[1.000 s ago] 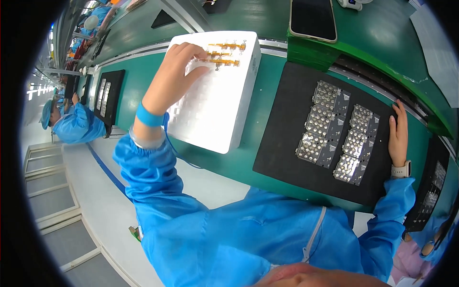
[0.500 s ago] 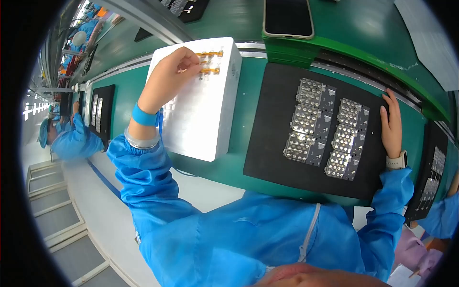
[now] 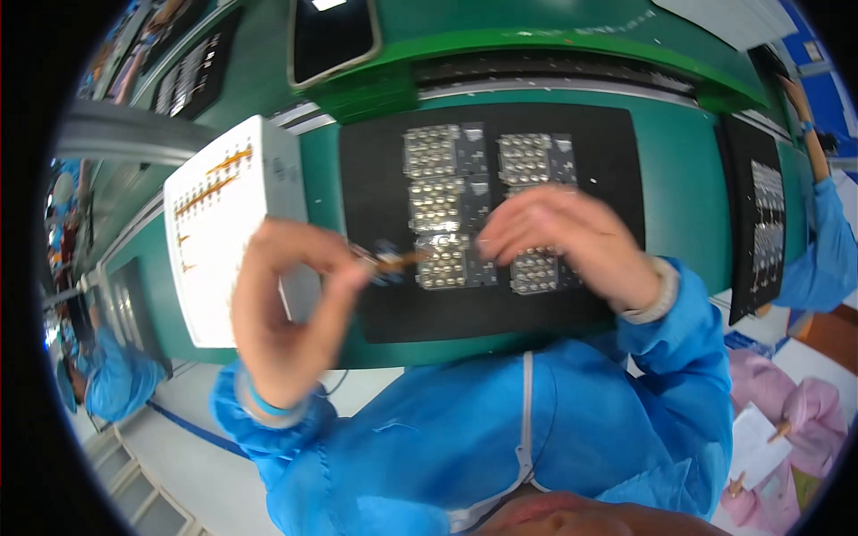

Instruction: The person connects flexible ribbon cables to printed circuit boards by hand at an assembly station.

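Note:
My left hand (image 3: 290,308) is raised above the bench's front edge and pinches a small orange flex strip (image 3: 393,261) between thumb and fingers. My right hand (image 3: 563,239) hovers over the black mat (image 3: 371,188), fingers curled and apart, just above the lower right panel of silvery metal parts (image 3: 536,268). Several such panels (image 3: 438,179) lie in two columns on the mat. The strip's tip points toward the lower left panel (image 3: 447,268). A white tray (image 3: 219,241) with rows of orange strips (image 3: 214,183) lies to the left.
A dark phone-like slab (image 3: 331,36) rests on the green raised shelf (image 3: 554,40) behind the mat. Another black mat (image 3: 760,214) with parts lies at the right, where a blue-sleeved co-worker (image 3: 818,223) reaches. More workers in blue sit at the left (image 3: 116,375).
My left hand left the white tray and came over to the black mat carrying an orange strip. My right hand moved from the mat's right edge to above the panels. The view swung right.

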A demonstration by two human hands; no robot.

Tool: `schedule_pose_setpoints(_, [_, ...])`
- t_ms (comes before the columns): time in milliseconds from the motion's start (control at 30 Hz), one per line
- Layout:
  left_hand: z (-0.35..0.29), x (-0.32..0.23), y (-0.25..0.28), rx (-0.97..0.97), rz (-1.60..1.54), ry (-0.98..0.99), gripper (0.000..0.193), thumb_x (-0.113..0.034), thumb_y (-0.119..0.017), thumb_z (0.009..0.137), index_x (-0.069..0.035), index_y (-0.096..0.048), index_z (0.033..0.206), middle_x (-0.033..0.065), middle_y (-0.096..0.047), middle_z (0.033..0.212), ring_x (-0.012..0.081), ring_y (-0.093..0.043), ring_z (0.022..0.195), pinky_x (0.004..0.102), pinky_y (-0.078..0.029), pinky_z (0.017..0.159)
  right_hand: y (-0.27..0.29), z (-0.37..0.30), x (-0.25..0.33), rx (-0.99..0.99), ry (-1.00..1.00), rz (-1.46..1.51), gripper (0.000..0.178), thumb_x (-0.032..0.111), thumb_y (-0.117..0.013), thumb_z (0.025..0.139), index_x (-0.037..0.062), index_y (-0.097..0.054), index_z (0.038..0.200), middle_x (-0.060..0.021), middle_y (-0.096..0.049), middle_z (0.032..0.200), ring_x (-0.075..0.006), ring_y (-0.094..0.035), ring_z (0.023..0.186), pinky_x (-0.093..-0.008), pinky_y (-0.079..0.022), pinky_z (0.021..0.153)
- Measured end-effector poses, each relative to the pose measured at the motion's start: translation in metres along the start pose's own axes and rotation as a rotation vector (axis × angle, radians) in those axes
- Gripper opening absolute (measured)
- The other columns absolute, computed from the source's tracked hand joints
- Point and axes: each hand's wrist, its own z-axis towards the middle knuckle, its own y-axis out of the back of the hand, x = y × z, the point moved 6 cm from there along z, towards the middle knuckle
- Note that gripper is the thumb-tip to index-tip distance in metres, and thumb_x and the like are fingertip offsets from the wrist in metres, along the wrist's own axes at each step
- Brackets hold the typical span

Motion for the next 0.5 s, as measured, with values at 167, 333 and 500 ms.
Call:
schedule_pose_setpoints(167, [-0.004,-0.025,-0.069,0.176,0.101,-0.471,0.030,-0.008,-0.067,0.061,-0.003,-0.063,0.091,0.0086,-0.065,0.085,0.0212,-0.056,0.074,0.0329,-0.045,0.066,-0.053,-0.006,-0.039,0.446,-0.572,0.583,0.072,0.054,-0.018,0.098,-0.0065,-0.056,0.103,-0.0225,-0.065,0.087,-0.0276,-0.066,0.071,-0.0327,-0.054,0.058])
schedule_pose_setpoints(333, [-0.004,-0.022,-0.085,0.099,0.174,-0.733,0.038,-0.017,-0.071,0.059,-0.003,-0.063,0.093,0.0088,-0.064,0.088,0.0220,-0.057,0.079,0.0329,-0.045,0.068,-0.029,-0.015,-0.023,0.449,-0.463,0.511,0.045,0.040,-0.039,0.099,-0.0011,-0.057,0.094,-0.0147,-0.064,0.072,-0.0178,-0.062,0.054,-0.0257,-0.048,0.045])
schedule_pose_setpoints(500, [0.024,0.007,-0.084,0.067,0.164,-0.210,0.037,-0.016,-0.080,0.063,-0.002,-0.065,0.094,0.0066,-0.066,0.086,0.0231,-0.057,0.081,0.0313,-0.045,0.070,0.002,-0.009,-0.006,0.181,-0.372,0.182,0.023,0.023,-0.052,0.096,0.0018,-0.057,0.091,-0.0090,-0.064,0.071,-0.0119,-0.061,0.058,-0.0215,-0.049,0.051])
